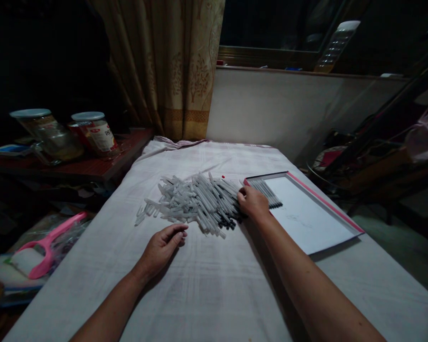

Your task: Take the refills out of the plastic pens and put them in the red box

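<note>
A heap of several pale grey pens (196,204) with dark tips lies on a white cloth-covered table (207,289). My right hand (253,203) rests on the heap's right edge, fingers curled down into the pens; what they grip is hidden. Just right of it a shallow white tray with a pink rim (306,216) holds a row of pens (269,192) at its far end. My left hand (163,248) lies palm down on the cloth just in front of the heap's left side, fingers loosely together, holding nothing.
A dark wooden side table (93,166) at the left carries two lidded jars (93,130). A pink roller tool (46,247) lies on clutter lower left. A curtain (164,66) and white wall stand behind; dark furniture crowds the right.
</note>
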`<state>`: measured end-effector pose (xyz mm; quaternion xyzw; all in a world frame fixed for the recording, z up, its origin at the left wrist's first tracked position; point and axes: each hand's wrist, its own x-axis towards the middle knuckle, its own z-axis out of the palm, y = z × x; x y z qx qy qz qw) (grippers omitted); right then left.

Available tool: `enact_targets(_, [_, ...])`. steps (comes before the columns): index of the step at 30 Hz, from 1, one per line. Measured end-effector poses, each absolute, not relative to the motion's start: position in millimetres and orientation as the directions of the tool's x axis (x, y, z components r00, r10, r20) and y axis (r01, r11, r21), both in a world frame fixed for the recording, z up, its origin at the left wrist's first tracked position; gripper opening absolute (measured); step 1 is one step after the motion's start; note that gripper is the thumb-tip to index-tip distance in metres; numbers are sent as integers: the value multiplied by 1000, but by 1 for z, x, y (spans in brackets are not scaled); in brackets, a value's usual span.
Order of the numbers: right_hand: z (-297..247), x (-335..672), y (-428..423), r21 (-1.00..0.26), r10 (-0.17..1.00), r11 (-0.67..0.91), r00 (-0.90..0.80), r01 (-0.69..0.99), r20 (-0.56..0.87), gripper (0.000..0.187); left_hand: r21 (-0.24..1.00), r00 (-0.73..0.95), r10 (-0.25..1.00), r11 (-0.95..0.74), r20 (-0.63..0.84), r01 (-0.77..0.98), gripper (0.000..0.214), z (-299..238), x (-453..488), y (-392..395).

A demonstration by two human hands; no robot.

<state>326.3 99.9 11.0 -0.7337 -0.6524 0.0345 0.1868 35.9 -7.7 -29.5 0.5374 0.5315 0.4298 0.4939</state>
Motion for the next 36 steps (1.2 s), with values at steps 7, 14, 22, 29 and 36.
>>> enact_targets(7, [-1,313,40,-603,959,129,56,787,278,26,683,57,867,-429,495,591,32,-30,34,-16])
enact_targets(14, [-10,277,-1,-761,908,418,-251,496,335,14,182,374,669,-608,643,773,37,-30,38,-20])
enact_targets(22, [-3,294,34,-518,963,245,-144,819,229,24,242,394,707,-618,588,748,22,-36,36,-18])
enact_targets(29, [-1,312,62,-244,989,44,-8,969,150,28,308,360,727,-610,585,730,22,-38,37,-17])
enact_targets(36, [7,295,71,-92,994,66,-57,994,94,31,301,377,713,-629,592,717,23,-37,38,-17])
